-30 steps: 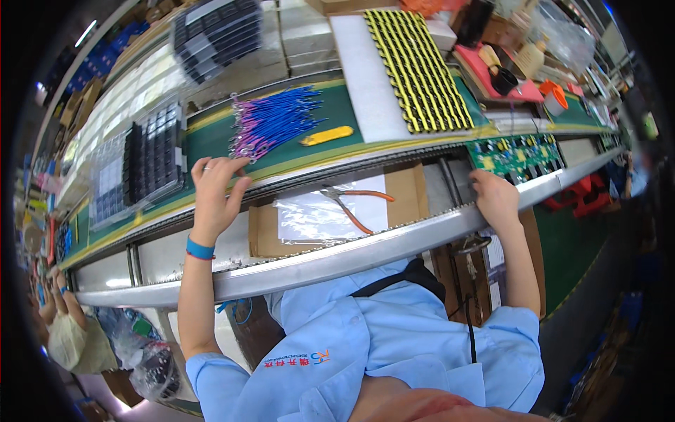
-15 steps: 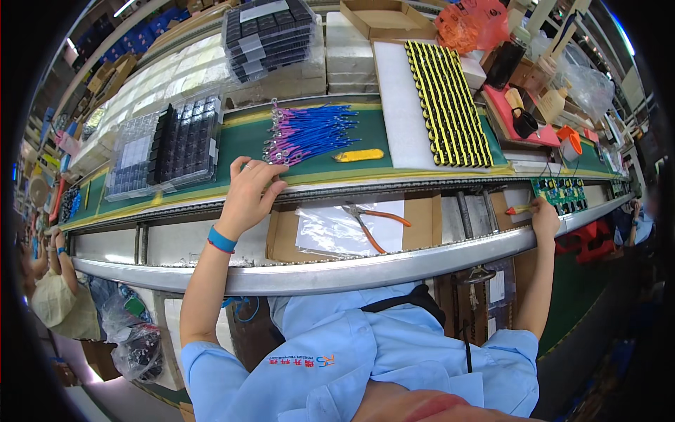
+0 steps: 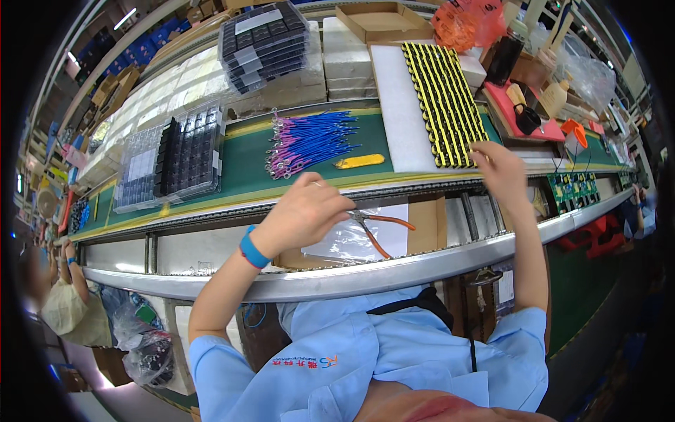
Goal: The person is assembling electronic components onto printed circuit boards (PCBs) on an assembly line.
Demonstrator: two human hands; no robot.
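My right hand (image 3: 500,174) reaches to the near right corner of a block of yellow-and-black components (image 3: 444,105), set in rows on a white foam sheet (image 3: 401,116). Its fingertips are pinched together at the end of the last rows, on one of the components as far as I can see. My left hand (image 3: 306,211) hovers over the near edge of the line, its fingers loosely bent and nothing visible in them. Just beyond its fingertips lie orange-handled pliers (image 3: 373,228) on a plastic bag in a cardboard tray (image 3: 429,225). Blue-and-pink wires with ring terminals (image 3: 313,141) lie in a bundle farther off.
A yellow utility knife (image 3: 360,161) rests on the green belt (image 3: 242,151). Clear compartment boxes (image 3: 172,158) stand to the left, with stacked black trays (image 3: 264,46) behind. Green circuit boards (image 3: 573,188) sit at the right, below a pink board (image 3: 552,130) carrying bottles. A metal rail (image 3: 323,281) runs along the near side.
My right hand has left the circuit boards and moved up and left to the components; the red-and-yellow object by its fingers no longer shows. My left hand has moved right and nearer, off the belt edge.
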